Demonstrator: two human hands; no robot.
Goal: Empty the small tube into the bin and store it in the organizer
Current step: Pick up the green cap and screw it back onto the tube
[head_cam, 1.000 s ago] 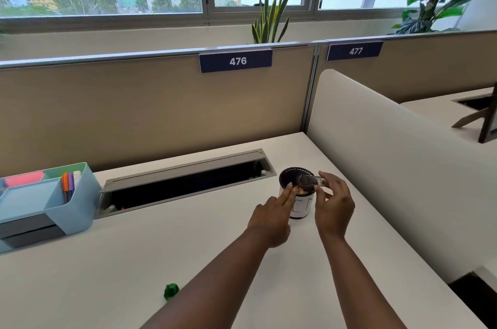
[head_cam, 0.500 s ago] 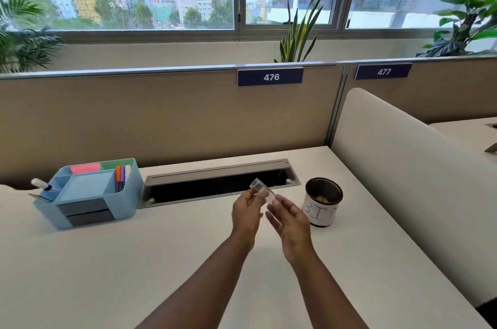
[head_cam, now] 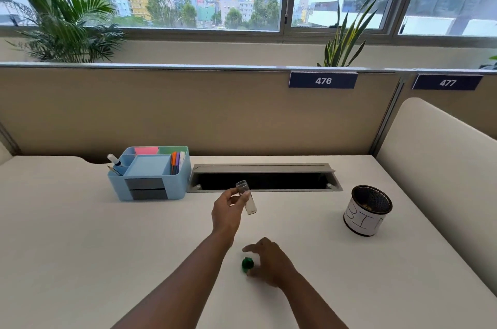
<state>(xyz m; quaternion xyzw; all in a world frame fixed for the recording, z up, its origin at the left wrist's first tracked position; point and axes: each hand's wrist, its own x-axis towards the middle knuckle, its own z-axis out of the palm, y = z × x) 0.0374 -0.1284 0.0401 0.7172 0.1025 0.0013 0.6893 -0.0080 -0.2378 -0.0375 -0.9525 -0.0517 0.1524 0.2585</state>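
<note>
The blue organizer point(head_cam: 149, 172) stands at the left rear of the desk point(head_cam: 80, 234), holding pens and sticky notes. Right of it, the left hand point(head_cam: 228, 210) is raised above the desk and grips the small tube point(head_cam: 246, 197) between thumb and fingers; the clear tube is tilted, open end up and toward the organizer. Nearer the camera, the right hand point(head_cam: 269, 261) is low over the desk, fingers curled around a green cap point(head_cam: 247, 264); whether it grips the cap cannot be determined. The bin point(head_cam: 367, 210) stands well apart at right.
</note>
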